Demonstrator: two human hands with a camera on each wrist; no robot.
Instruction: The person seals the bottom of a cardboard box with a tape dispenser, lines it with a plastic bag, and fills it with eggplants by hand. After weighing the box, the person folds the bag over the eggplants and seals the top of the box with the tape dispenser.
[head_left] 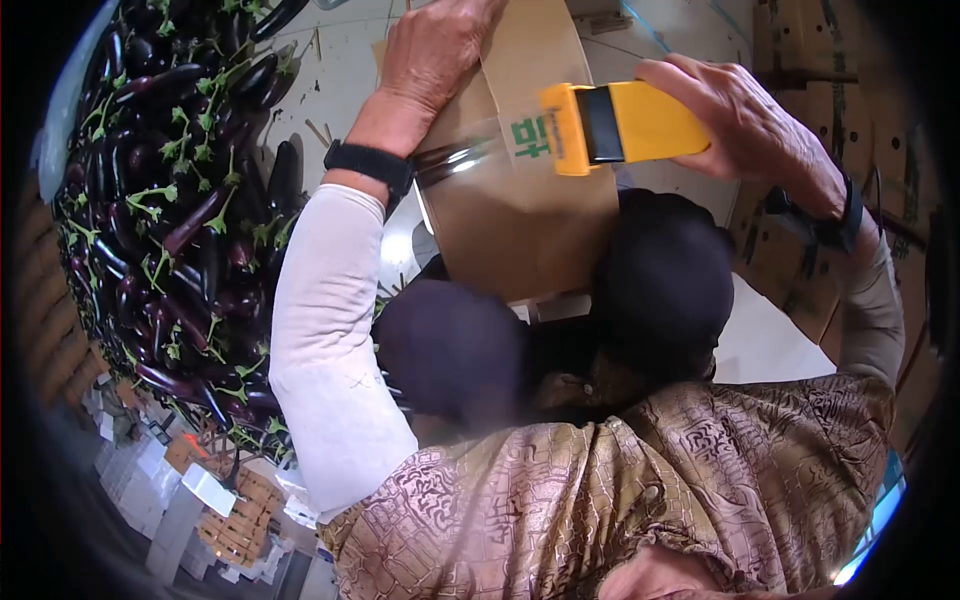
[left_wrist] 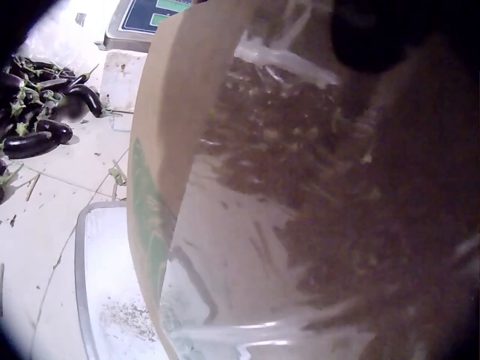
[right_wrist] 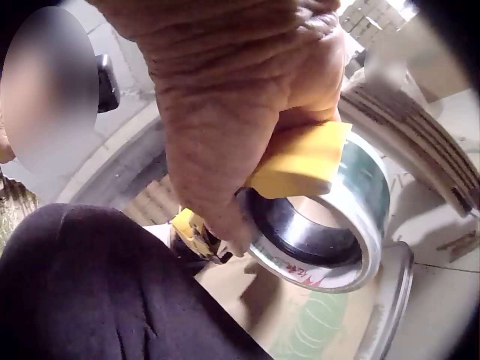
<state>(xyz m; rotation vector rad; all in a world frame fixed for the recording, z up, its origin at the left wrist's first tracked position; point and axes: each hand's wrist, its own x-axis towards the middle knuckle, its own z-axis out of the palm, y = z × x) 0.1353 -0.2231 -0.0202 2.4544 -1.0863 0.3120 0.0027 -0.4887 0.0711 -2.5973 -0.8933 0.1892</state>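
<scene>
In the head view a cardboard box (head_left: 530, 230) with green print stands in front of the person's knees. The left hand (head_left: 435, 50) lies at its far left part, its fingertips out of view. A strip of clear tape (head_left: 460, 160) shines across the cardboard by the left wrist. The right hand (head_left: 735, 120) grips a yellow tape dispenser (head_left: 655, 120), whose front end overlaps the box's right side. Seen from the right wrist, a large tape roll (right_wrist: 367, 217) sits in the dispenser, above green-printed cardboard. The left wrist view shows the box side (left_wrist: 169, 135) close up, behind shiny clear film.
A big heap of eggplants (head_left: 190, 215) with green stems lies to the left. Two dark-clad knees (head_left: 450, 345) flank the box's near end. Stacked cardboard (head_left: 810, 130) stands at the right. A scale (left_wrist: 124, 30) and a grey-rimmed white plate (left_wrist: 112, 247) are on the tiled floor.
</scene>
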